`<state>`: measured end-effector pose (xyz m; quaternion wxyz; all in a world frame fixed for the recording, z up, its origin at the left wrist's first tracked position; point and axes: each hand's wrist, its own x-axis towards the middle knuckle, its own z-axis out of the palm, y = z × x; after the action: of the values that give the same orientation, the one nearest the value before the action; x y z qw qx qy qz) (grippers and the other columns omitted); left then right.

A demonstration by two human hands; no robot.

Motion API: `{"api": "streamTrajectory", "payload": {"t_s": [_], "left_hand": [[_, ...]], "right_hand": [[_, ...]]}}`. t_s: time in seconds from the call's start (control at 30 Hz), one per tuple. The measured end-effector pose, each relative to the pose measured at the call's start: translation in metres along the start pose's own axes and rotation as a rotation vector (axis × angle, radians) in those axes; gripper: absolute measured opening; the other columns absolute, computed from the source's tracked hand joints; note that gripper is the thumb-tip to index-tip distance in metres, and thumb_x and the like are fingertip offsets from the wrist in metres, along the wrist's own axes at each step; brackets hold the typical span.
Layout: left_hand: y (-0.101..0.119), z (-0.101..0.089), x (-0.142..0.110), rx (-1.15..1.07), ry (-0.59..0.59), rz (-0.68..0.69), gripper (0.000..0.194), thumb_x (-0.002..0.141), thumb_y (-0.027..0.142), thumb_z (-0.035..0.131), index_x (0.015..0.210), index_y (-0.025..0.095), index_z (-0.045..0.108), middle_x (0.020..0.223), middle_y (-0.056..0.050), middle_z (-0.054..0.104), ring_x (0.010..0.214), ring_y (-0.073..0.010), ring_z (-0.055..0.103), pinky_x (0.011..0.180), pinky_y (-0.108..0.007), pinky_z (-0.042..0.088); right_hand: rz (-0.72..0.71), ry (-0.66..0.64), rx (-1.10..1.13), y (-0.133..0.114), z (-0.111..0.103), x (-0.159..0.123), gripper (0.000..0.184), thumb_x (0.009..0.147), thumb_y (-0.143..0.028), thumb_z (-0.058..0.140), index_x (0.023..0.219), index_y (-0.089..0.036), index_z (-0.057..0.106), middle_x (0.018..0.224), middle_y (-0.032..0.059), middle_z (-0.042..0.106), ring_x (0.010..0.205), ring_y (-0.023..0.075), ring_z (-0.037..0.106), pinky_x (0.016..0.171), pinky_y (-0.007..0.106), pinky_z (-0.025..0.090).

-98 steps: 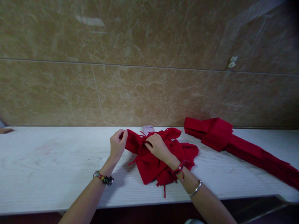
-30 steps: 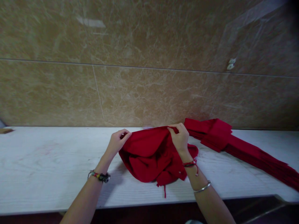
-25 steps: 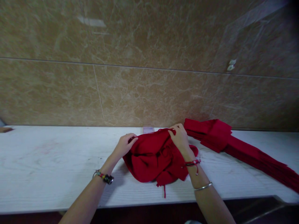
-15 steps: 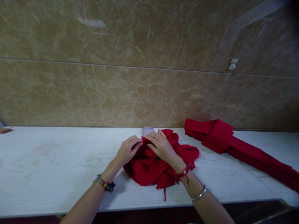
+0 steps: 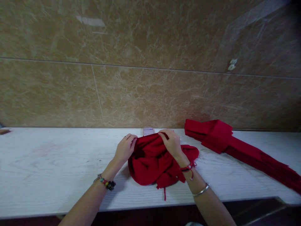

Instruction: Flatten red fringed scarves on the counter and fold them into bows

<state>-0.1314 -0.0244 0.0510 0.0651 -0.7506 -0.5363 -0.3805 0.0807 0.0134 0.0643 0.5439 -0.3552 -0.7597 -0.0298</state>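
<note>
A crumpled piece of red fabric (image 5: 150, 169) lies on the white table in front of me, a loose strand hanging from its near side. My left hand (image 5: 124, 147) pinches the fabric's far left edge between thumb and fingers. Further right, my right hand (image 5: 171, 142) grips the same far edge, which is drawn fairly straight between the two. Below that edge the cloth stays bunched in folds. What kind of garment or piece it is, I cannot tell.
Behind the fabric a phone (image 5: 148, 131) with a lit screen lies by the wall. To the right is a long bundle of stacked red cloth pieces (image 5: 254, 153). A tiled marble-look wall (image 5: 150, 94) rises at the back of the white table (image 5: 47, 169). A small brown object (image 5: 4, 131) sits far left.
My hands have moved apart along the fabric's far edge, the right one shifting to the right. The edge between them is now stretched straighter.
</note>
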Motion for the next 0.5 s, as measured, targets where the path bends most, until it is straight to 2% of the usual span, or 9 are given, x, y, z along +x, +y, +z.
{"api": "streamTrajectory", "payload": {"t_s": [0.13,0.23,0.3,0.37,0.43,0.5], "left_hand": [[0.000,0.001,0.001,0.031,-0.029,-0.088,0.020,0.085,0.017,0.034,0.083,0.017,0.054,0.087,-0.007,0.058,0.082,-0.0185,0.054,0.076,-0.033,0.044],[0.004,0.000,0.000,-0.074,-0.090,-0.084,0.018,0.086,0.026,0.036,0.085,0.017,0.052,0.084,-0.006,0.058,0.078,-0.0176,0.054,0.074,-0.032,0.045],[0.007,0.001,-0.002,-0.116,-0.133,-0.038,0.019,0.082,0.034,0.045,0.091,0.018,0.051,0.087,-0.005,0.057,0.080,-0.0180,0.054,0.073,-0.032,0.046],[0.009,0.002,-0.004,-0.122,-0.166,0.014,0.025,0.076,0.033,0.053,0.097,0.019,0.050,0.091,-0.005,0.057,0.083,-0.0187,0.054,0.074,-0.033,0.046],[0.010,0.004,-0.005,-0.129,-0.162,0.027,0.023,0.076,0.023,0.051,0.098,0.019,0.050,0.092,-0.005,0.056,0.085,-0.0181,0.054,0.076,-0.032,0.046],[0.009,0.005,-0.005,-0.121,-0.105,0.027,0.021,0.077,0.016,0.045,0.097,0.019,0.052,0.095,-0.006,0.054,0.088,-0.0176,0.054,0.079,-0.032,0.046]], "right_hand": [[0.058,0.112,-0.077,0.011,-0.009,0.004,0.021,0.084,-0.030,0.046,0.076,-0.019,0.061,0.073,0.0050,0.063,0.069,0.0177,0.057,0.067,0.031,0.044],[0.075,0.182,-0.128,0.019,-0.015,0.006,0.021,0.083,-0.031,0.046,0.076,-0.018,0.061,0.073,0.0055,0.063,0.070,0.0181,0.056,0.067,0.031,0.043],[0.078,0.179,-0.160,0.025,-0.016,0.007,0.022,0.084,-0.031,0.045,0.076,-0.017,0.061,0.074,0.0058,0.063,0.070,0.0182,0.056,0.067,0.032,0.043],[0.079,0.152,-0.200,0.029,-0.015,0.006,0.024,0.085,-0.031,0.043,0.077,-0.017,0.061,0.074,0.0061,0.062,0.069,0.0183,0.055,0.067,0.032,0.043],[0.070,0.120,-0.238,0.031,-0.012,0.004,0.025,0.085,-0.031,0.042,0.077,-0.017,0.061,0.074,0.0065,0.061,0.069,0.0187,0.055,0.067,0.033,0.042],[0.050,0.091,-0.249,0.030,-0.009,0.003,0.026,0.086,-0.031,0.041,0.076,-0.017,0.060,0.074,0.0066,0.060,0.070,0.0188,0.054,0.068,0.033,0.042]]}}
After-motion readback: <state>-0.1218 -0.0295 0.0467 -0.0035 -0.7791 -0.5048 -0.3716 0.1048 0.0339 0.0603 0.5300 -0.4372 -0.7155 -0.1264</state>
